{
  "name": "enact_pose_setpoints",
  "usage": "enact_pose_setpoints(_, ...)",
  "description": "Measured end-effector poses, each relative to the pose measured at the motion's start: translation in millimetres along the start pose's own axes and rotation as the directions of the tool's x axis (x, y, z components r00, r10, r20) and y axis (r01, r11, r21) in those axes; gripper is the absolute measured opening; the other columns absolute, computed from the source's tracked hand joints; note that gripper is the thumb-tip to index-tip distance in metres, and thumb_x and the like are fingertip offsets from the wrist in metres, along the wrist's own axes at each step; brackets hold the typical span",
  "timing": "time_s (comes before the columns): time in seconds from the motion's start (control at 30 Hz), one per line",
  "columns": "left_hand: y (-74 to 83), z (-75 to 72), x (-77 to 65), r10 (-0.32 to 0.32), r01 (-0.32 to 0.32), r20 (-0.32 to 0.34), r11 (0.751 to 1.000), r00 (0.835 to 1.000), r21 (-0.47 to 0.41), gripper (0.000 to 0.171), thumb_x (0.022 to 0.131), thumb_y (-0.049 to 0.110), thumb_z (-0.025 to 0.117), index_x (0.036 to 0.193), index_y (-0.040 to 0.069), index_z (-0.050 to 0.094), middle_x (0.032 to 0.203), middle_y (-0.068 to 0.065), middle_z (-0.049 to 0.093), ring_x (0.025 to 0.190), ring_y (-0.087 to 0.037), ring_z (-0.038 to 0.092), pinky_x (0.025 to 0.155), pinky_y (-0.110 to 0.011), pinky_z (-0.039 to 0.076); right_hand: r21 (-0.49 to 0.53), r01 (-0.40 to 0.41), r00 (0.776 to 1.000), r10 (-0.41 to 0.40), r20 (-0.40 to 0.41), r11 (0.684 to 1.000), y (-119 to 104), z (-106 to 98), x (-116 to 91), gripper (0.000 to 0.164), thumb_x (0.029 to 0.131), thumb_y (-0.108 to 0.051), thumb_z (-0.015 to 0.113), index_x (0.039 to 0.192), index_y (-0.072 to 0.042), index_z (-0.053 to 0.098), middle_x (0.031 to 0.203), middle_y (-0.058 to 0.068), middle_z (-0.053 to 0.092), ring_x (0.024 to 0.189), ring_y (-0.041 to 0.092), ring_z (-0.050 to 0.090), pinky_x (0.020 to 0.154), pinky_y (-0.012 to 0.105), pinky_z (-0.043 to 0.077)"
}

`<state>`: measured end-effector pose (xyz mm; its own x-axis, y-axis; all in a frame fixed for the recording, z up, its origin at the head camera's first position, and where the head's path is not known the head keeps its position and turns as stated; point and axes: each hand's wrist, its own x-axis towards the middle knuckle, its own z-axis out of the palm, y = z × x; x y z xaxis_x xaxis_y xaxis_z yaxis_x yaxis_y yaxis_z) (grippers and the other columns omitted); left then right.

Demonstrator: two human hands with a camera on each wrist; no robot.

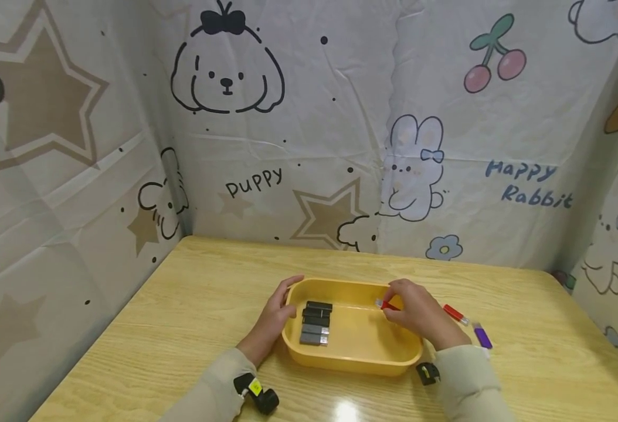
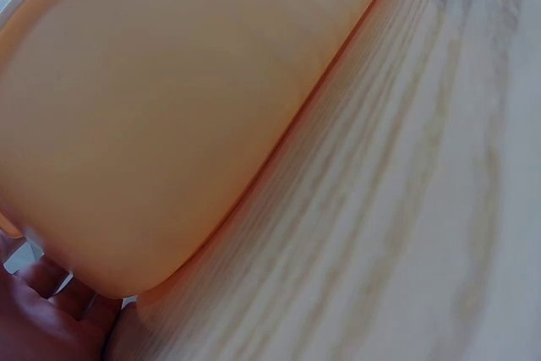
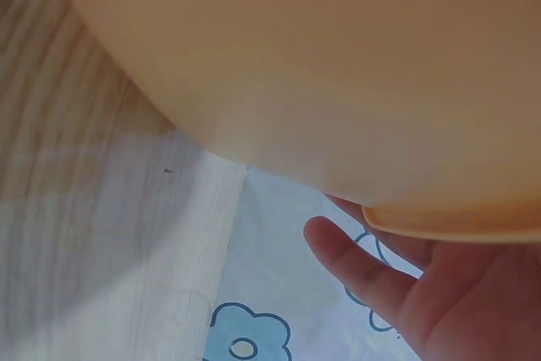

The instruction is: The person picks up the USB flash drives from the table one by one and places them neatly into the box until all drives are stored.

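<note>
Yellow tray [image 1: 351, 367]: access from above; walls block low sideways entry. Inside, clear floor between the row of dark sticks [image 1: 315, 322] at left and the right hand [image 1: 417, 308], which covers the right rear corner with a pinched red stick [image 1: 390, 306]. Left hand [image 1: 268, 323] obstructs the left rim. Counter [image 1: 182, 310] free at far left; another red stick [image 1: 453, 313] and a purple stick [image 1: 482, 337] lie right of tray. Patterned cloth [image 1: 309, 152] closes the rear.

Both forearms [image 1: 209, 384] are reaching forward; the left hand [image 1: 270, 321] is angling inward and gripping, its thumb standing apart from the fingers, while the right hand [image 1: 421, 308] is arching over and pinching between thumb and fingertips
</note>
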<state>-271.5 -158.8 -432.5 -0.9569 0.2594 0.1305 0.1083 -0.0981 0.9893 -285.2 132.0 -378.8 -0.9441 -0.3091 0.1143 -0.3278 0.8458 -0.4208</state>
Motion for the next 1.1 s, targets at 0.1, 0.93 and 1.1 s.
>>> enact_pose_setpoints(0.1,1.7,1.2,-1.0,0.011,-0.011,0.003,1.000,1.000,0.008,0.069,0.072,-0.012,0.036,0.138,0.009,0.030,0.135,-0.020,0.038,0.121,-0.034,0.037,0.096,-0.046,0.032,-0.011,0.024,1.000,-0.024,0.001,1.000,0.5,2.8,0.1,0.014,0.073,-0.014,0.073,0.080,-0.017,0.062,0.118,0.013,0.054,0.110,0.033,0.048,0.094,0.048,0.036)
enact_pose_setpoints(0.93,3.7,-0.1,-0.1,-0.001,0.002,0.016,1.000,1.000,-0.023,0.070,0.072,-0.013,0.035,0.138,0.008,0.028,0.135,-0.022,0.037,0.121,-0.037,0.036,0.098,-0.050,0.029,-0.254,0.098,0.988,-0.124,-0.088,0.962,0.6,26.0,3.8,0.013,0.067,-0.018,0.076,0.074,-0.021,0.065,0.114,0.011,0.052,0.097,0.030,0.048,0.081,0.044,0.044)
enact_pose_setpoints(1.1,7.7,1.6,-2.2,-0.001,0.001,0.019,1.000,1.000,-0.004,0.069,0.072,-0.012,0.036,0.138,0.007,0.028,0.134,-0.023,0.038,0.120,-0.037,0.037,0.097,-0.049,0.030,-0.267,0.083,0.991,-0.108,-0.079,0.960,0.1,26.7,3.3,0.014,0.066,-0.020,0.077,0.071,-0.023,0.064,0.115,0.011,0.051,0.098,0.030,0.047,0.080,0.044,0.044)
